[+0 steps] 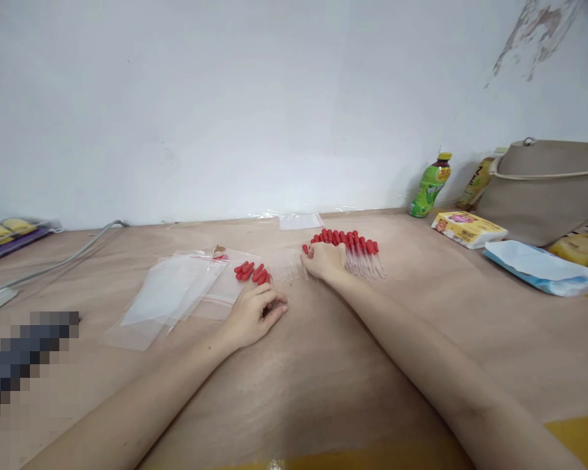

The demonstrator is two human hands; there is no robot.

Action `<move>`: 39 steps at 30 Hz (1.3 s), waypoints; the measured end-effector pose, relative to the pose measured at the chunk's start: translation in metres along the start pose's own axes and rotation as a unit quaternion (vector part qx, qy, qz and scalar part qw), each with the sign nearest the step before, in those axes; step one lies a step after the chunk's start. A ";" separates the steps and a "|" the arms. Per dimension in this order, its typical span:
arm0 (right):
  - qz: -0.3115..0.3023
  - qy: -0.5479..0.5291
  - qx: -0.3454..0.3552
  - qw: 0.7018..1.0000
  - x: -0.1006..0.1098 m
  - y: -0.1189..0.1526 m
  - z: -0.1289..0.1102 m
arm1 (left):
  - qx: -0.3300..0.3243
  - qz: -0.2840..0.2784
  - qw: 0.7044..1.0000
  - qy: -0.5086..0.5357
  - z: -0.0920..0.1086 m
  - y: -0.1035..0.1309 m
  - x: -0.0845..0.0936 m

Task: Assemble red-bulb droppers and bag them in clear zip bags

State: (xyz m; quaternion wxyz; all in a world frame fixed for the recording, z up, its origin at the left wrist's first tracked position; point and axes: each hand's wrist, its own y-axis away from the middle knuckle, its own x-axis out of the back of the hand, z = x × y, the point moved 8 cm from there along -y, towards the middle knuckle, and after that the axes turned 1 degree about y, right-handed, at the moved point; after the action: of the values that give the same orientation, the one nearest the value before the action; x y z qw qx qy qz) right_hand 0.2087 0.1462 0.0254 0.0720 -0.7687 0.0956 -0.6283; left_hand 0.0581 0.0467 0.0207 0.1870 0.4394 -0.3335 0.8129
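Note:
My left hand [255,316] rests on the table with loosely curled fingers, thumb and forefinger a little apart, and nothing visible between them. Just beyond it lies a small group of loose red rubber bulbs [247,271] on a clear bag. Several thin clear tubes [285,266] lie between my hands. My right hand [326,260] pinches a dropper with a red bulb [305,249] at the left end of a row. That row of red-capped droppers [360,245] lies side by side, bulbs toward the wall, and my hand hides part of it.
Clear zip bags [171,294] lie on the left, another small bag [301,222] by the wall. On the right are a green drink bottle [430,186], a tissue pack [468,228], a blue-white packet [541,267] and a grey bag [543,189]. A cable [73,251] crosses the left.

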 end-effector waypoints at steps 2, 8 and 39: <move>-0.002 0.003 0.012 1.000 0.000 0.002 -0.005 | -0.003 -0.001 1.000 -0.003 0.001 0.001 -0.001; -0.024 0.015 0.019 0.999 -0.003 0.007 -0.012 | 0.008 0.112 0.991 -0.076 -0.009 -0.002 0.027; 0.147 -0.238 0.228 0.933 0.033 0.100 0.016 | -0.031 0.208 0.976 -0.054 0.007 0.004 0.036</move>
State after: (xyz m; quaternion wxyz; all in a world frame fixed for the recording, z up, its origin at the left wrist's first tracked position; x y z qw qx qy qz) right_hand 0.2251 0.0408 0.0307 0.3573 -0.8362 0.0420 -0.4139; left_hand 0.0402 0.0391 0.0519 0.0092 0.3976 -0.4521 0.7984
